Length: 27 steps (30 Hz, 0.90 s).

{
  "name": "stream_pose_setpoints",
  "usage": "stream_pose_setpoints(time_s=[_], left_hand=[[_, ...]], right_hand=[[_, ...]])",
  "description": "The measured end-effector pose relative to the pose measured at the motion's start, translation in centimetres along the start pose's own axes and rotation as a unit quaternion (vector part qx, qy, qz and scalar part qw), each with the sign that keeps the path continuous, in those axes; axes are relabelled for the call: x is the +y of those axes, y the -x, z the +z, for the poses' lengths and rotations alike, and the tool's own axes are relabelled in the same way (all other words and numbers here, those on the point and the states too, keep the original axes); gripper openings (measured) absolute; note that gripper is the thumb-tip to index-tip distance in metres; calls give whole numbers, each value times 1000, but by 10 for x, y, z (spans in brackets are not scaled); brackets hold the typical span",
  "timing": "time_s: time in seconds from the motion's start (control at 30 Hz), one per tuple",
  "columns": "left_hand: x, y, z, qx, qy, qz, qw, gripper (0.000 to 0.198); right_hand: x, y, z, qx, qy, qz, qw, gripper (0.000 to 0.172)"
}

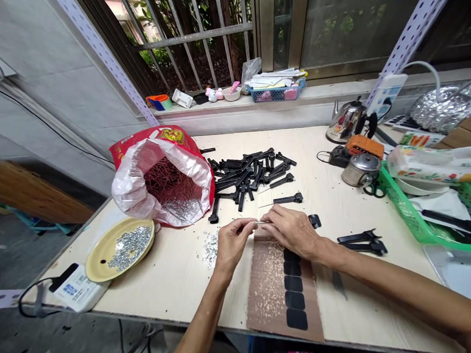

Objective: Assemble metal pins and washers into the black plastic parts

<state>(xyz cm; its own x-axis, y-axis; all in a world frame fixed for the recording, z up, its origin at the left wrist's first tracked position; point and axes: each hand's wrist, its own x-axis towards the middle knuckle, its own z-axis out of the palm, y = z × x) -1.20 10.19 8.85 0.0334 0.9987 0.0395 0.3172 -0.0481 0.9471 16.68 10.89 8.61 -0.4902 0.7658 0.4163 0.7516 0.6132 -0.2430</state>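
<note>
Rod [262, 222], pinched by left hand [232, 243] and right hand [293, 229], over mid-bench [310, 147]; looks like a fine fitting step, next move calling for steady alignment. Around: red bag [129, 186] left, board [265, 317] below, plate [93, 259] far left, black parts [255, 170] beyond, metal bits [210, 245] near left hand; bag and parts crowd forward-left reach.

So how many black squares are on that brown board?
5 black squares show: one column along the right of the brown board, from the right hand toward the near edge. That hand partly covers the farthest; more may be hidden.
</note>
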Motion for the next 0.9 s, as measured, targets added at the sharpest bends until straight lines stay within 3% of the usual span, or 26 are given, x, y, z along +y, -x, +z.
stream_pose_setpoints(time_s=[0.23, 0.4, 0.53, 0.63, 0.73, 0.77, 0.87, 0.9], left_hand=[[-8, 0, 4, -63, -26, 34, 997, 16], [-17, 11, 21, -50, -91, 64, 993, 35], [-30, 26, 38, -42, -131, 72, 988, 31], [-41, 35, 47, -14, -146, 82, 986, 32], [-47, 37, 52, 5, -154, 83, 985, 33], [-48, 37, 52, 5, -157, 81, 984, 33], [-48, 37, 53, 7, -166, 76, 983, 35], [-48, 37, 53, 7, -169, 77, 983, 35]], right_hand=[[7, 16, -7, -43, -48, 8, 998, 23], [49, 40, -16, -73, -75, 57, 993, 20], [69, 57, -11, -57, -7, 72, 996, 20], [53, 76, -4, -60, -15, 6, 998, 24], [34, 92, -2, -101, -56, -174, 978, 22], [32, 94, -2, -100, -58, -183, 976, 22], [35, 92, 0, -33, -40, -29, 998, 26], [34, 92, 3, -37, -48, -27, 998, 27]])
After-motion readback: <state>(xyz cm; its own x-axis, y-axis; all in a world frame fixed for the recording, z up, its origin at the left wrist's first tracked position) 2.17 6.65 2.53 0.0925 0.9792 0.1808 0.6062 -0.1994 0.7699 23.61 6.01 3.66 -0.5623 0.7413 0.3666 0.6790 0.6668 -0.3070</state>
